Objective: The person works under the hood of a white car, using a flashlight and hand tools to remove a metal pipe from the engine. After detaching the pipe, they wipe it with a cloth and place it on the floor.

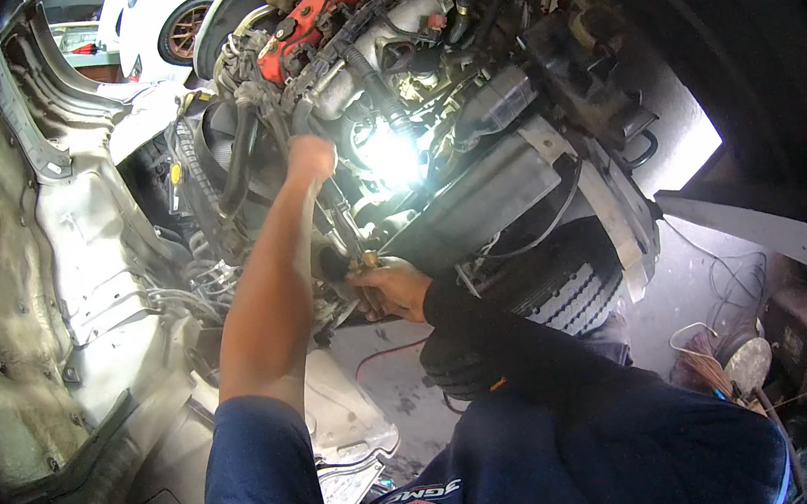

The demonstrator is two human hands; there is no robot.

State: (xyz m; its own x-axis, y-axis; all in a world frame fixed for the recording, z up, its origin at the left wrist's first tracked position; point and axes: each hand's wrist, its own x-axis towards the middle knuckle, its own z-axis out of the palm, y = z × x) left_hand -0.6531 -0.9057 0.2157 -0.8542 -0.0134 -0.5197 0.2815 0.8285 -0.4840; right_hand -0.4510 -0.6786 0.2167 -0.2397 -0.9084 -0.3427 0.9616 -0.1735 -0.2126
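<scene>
Working amid an exposed engine [396, 26], both hands meet at a slim metal bar [344, 221], which runs between them just left of a glaring bright light [394, 157]. The left hand [312, 158] sits near the bar's upper end, its grip curled into a fist; what lies inside it is hidden. Nearer the body, the right hand [393, 287] reaches out of a black sleeve [504, 330] to the lower end, fingers bent beside a small brass-coloured fitting [367, 259]; whether that grip is closed on it I cannot tell.

Along the engine's top lies a red cover [309, 17]. To the right of the hands is a long grey casing [477, 198], box-like, its contents out of sight, with a black tire [568, 282] just below. At lower right, a reddish-brown box [804, 329] stands near a bundle of reddish strands [704, 361]; what it contains cannot be made out. Pale metal panels [86, 251] fill the left side.
</scene>
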